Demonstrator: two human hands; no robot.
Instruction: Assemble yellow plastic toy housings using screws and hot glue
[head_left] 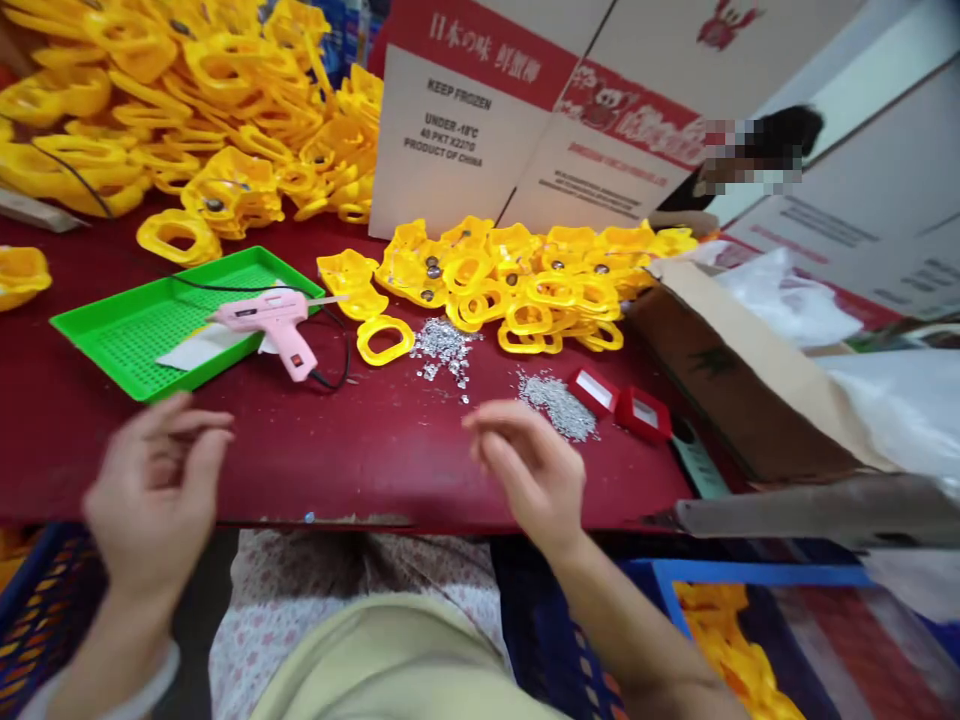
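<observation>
**A:** ok what are the hands doing here?

**B:** Both up over the near side of the dark red worktop (pixel 375 440). Left hand (pixel 157 490) is at the near left, thumb and fingers curled in with a narrow gap. Right hand (pixel 534 475) is right of the middle, fingertips bunched close together. Both are a bit blurry, so can't tell if there's something tiny in either.

**A:** and what's closest to them?

**B:** Right hand: small silver pieces (pixel 559 405), in a pile just beyond it, next to two little red boxes (pixel 643 414). There's a second silver pile (pixel 444 342) farther off and a bit left. Left hand: green tray (pixel 135 335) just beyond it, with a pink glue gun (pixel 283 328) lying over its right edge, handle pointing near.

**A:** all that yellow stuff??

**B:** Yellow plastic parts (pixel 517 250), bunched beyond the silver piles, in front of a white-and-red carton (pixel 450 190). One yellow ring (pixel 364 342) lies flat right beside the farther silver pile. Way bigger yellow heap (pixel 225 70) at far left.
</observation>
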